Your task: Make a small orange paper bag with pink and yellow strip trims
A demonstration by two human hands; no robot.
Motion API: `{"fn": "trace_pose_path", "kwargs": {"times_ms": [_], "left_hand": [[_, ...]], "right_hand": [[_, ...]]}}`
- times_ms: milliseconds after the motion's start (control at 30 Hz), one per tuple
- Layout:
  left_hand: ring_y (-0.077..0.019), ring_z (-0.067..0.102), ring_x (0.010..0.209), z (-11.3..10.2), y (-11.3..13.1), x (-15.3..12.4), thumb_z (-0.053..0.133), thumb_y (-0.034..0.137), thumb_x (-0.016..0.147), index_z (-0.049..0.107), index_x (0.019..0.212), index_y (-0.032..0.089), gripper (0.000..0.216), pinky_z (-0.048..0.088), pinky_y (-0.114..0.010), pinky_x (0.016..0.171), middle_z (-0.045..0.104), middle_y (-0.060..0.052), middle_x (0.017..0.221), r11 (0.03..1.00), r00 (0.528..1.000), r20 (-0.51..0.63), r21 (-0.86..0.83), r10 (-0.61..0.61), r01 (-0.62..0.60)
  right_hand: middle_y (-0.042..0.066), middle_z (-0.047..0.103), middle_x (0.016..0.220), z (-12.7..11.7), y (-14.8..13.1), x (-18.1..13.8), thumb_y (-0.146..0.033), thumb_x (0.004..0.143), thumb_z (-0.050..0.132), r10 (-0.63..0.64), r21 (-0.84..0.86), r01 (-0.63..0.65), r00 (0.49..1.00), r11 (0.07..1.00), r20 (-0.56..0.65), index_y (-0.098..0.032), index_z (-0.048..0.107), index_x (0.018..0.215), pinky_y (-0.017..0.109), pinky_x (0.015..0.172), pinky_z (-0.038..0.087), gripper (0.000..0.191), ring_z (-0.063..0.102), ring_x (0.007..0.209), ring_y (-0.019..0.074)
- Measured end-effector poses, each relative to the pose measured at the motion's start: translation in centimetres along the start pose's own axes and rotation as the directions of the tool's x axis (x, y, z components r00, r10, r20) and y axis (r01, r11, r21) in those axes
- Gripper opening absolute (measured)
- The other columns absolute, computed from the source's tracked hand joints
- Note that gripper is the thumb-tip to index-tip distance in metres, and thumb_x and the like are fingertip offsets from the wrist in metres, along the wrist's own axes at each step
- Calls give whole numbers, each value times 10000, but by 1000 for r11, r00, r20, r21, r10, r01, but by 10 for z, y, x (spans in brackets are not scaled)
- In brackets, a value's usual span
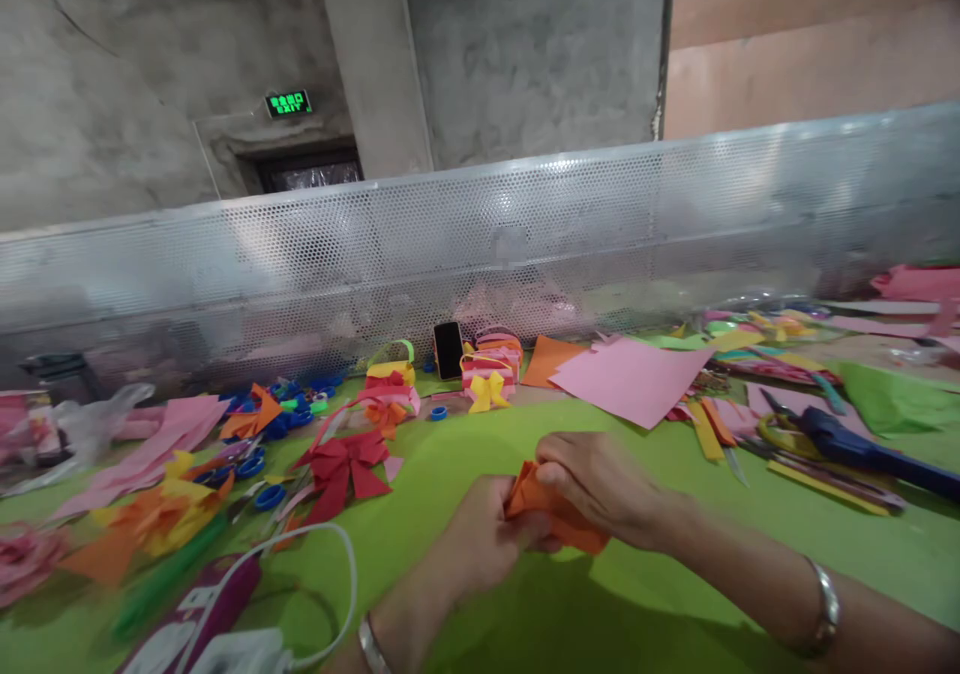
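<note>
Both my hands meet low in the middle of the view over a green table [465, 444]. They hold a folded piece of orange paper [551, 512] between them. My left hand [480, 539] grips its lower left side with closed fingers. My right hand [600, 484] pinches its top edge from the right. Each wrist wears a metal bangle.
Craft scraps lie all around: a red paper bow [341, 464], a pink sheet [630, 379], small paper baskets [489, 369], a dark phone [448, 349] standing upright, blue tape rings [289, 409], a blue glue gun [855, 449] at right. A perforated metal screen [525, 244] closes off the back.
</note>
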State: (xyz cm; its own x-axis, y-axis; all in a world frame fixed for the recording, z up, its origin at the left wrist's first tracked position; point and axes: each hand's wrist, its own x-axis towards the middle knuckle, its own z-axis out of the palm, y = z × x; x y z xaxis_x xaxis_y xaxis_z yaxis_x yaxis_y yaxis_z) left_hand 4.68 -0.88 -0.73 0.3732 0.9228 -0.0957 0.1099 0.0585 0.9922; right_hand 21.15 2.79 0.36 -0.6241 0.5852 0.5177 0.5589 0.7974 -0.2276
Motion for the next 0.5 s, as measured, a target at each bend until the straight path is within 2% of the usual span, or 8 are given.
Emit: {"fn": "trace_pose_path", "kwargs": {"times_ms": [133,333,500], "left_hand": [[-169,624,694,4,2,-2,658,235,622,609,735,141,155,504,-317,735,655,-2,742,999,1000,-15,-32,-18,18],[-172,626,688,5,0,0,582,120,609,619,746,131,142,506,-297,679,664,-7,721,998,999,-29,55,18,-16],[-171,633,691,9,1,1,678,151,563,628,756,129,200,509,-286,658,673,-19,731,999,999,-35,-30,-31,30]], "right_hand": [[13,537,620,1,0,0,-423,949,180,17,-92,-17,1000,996,-7,-191,502,696,254,512,263,471,440,520,131],[22,533,598,4,1,-1,-468,947,124,-76,-135,68,996,988,-54,-180,525,648,263,500,246,577,424,499,126],[26,539,577,2,2,1,-431,954,160,-76,-173,63,995,983,-68,-174,537,644,263,496,255,552,438,495,128]]}}
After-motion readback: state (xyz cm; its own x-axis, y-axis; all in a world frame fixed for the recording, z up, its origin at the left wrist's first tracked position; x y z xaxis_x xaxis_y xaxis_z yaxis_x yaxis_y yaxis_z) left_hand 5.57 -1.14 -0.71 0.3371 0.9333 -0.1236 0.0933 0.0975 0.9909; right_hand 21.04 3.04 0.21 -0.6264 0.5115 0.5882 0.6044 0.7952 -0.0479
